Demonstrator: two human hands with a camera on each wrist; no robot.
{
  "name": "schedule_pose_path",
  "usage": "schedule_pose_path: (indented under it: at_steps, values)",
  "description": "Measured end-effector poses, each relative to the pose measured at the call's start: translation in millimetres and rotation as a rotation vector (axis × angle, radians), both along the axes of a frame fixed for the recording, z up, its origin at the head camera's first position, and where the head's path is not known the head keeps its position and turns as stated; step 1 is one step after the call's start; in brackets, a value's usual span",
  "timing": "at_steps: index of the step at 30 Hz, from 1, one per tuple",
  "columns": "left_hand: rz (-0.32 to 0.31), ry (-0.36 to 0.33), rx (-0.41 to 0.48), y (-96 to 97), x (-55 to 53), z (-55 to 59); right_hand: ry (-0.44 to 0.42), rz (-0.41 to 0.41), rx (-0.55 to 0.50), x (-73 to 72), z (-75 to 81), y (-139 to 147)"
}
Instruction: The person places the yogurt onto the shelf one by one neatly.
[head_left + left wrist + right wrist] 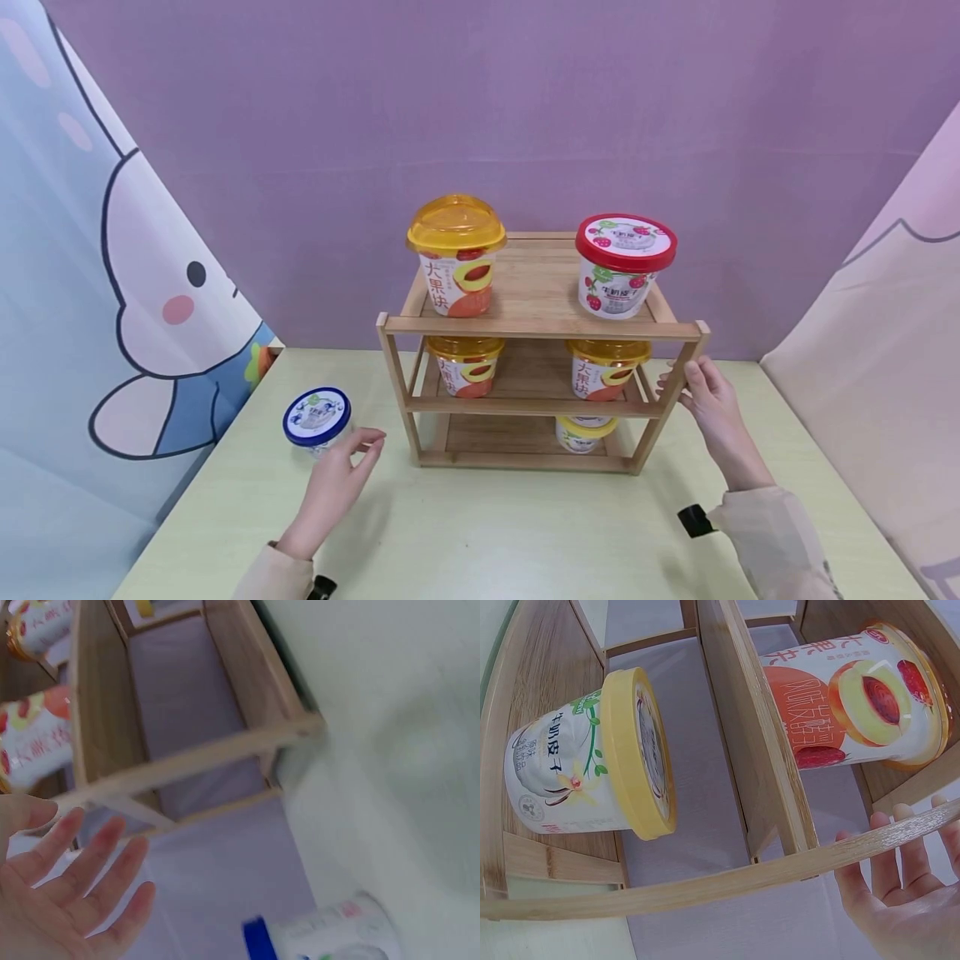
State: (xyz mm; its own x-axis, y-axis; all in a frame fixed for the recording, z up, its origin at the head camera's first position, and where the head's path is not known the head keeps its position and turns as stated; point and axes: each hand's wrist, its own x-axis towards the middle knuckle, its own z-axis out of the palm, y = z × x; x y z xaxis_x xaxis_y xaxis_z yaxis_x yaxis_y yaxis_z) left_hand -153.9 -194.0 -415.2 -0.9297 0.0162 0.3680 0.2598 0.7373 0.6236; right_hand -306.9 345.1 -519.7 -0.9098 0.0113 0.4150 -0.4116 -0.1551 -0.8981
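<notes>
A wooden three-tier rack (536,328) stands on the table. My right hand (716,412) grips its right front post, with the fingers passing behind the post (832,855) in the right wrist view. My left hand (335,479) holds nothing; its fingers are relaxed, between the rack's left side and a white cup with a blue lid (317,417). In the head view this hand partly hides that cup. On the top tier are a yellow-domed fruit cup (459,279) at left and a red-lidded cup (618,283) at right.
The middle tier bears two yellow-lidded fruit cups, one left (468,377) and one right (596,379). A yellow-lidded white cup (570,769) sits at the right of the bottom tier. Behind the table hangs a purple cloth (495,108); printed cloth (180,250) borders the left.
</notes>
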Motion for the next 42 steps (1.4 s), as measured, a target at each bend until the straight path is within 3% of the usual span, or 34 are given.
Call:
schedule_pose_path:
  at_steps: [5,6,9,18,22,31,35,39,42]
  values:
    - [0.026,-0.017,-0.017,-17.3,-4.4,-3.9,0.002,0.011,0.025,72.0,96.5,-63]
    - [0.031,-0.010,-0.020,-20.8,-5.4,-4.7,-0.015,-0.033,0.058,88.1,120.0,-78]
    - [0.058,0.016,-0.029,-31.4,-9.0,-7.7,-0.036,-0.058,0.039,103.8,142.2,-94]
    - [0.149,0.094,-0.042,-58.7,-21.0,-18.9,-0.064,-0.080,0.066,104.3,144.5,-94]
    - [0.156,0.086,-0.045,-66.6,-24.8,-22.3,-0.062,-0.079,0.069,104.5,145.1,-95]
    - [0.081,0.075,-0.093,-82.4,-34.1,-32.5,-0.052,-0.061,0.054,104.4,143.7,-94]
    - [0.051,0.030,-0.134,-86.9,-36.7,-34.4,-0.048,-0.062,0.051,104.2,143.2,-95]
    - [0.046,-0.022,-0.168,-89.7,-38.6,-36.2,-0.047,-0.064,0.059,103.4,142.4,-94]
    - [0.046,-0.013,-0.196,-90.8,-40.1,-39.2,-0.048,-0.060,0.061,103.9,143.1,-94]
